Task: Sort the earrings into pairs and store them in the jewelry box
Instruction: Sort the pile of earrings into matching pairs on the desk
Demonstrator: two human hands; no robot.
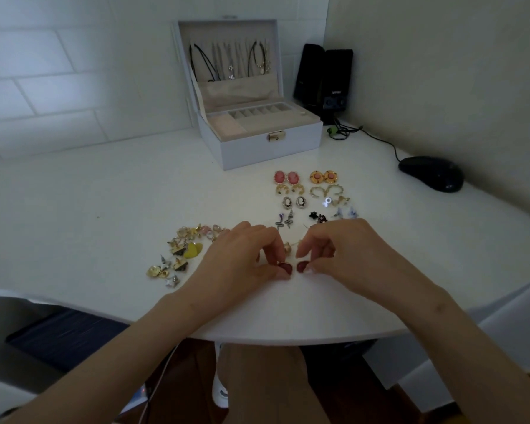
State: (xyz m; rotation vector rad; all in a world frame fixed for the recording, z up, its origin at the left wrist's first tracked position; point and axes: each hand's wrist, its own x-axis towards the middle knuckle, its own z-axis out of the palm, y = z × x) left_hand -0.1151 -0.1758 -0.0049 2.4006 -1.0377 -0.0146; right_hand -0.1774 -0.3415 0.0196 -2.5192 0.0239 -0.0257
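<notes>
Where the two hands meet at the near middle of the white table [104, 194], each holds one dark red earring. The left hand [242, 258] has its fingers curled, thumb and fingertips pinched on the left red earring [285, 267]; the right hand [346, 255] pinches the right red earring [303, 266] the same way. The two red pieces sit just beside each other, low over the tabletop; whether they touch it I cannot tell. Left of the hands lies an unsorted heap of earrings [178, 255], a yellow heart [193, 250] among them. Beyond the hands, to the right, earrings lie in pairs: a pink oval pair [279, 177], an orange round pair [316, 177], a black cameo pair [287, 202], a snake pair [289, 221]. Farther back stands the jewelry box [257, 145], lid up, necklaces [227, 61] hanging inside the lid. A black mouse [430, 173] lies at far right, and black speakers [325, 78] stand right of the box.
</notes>
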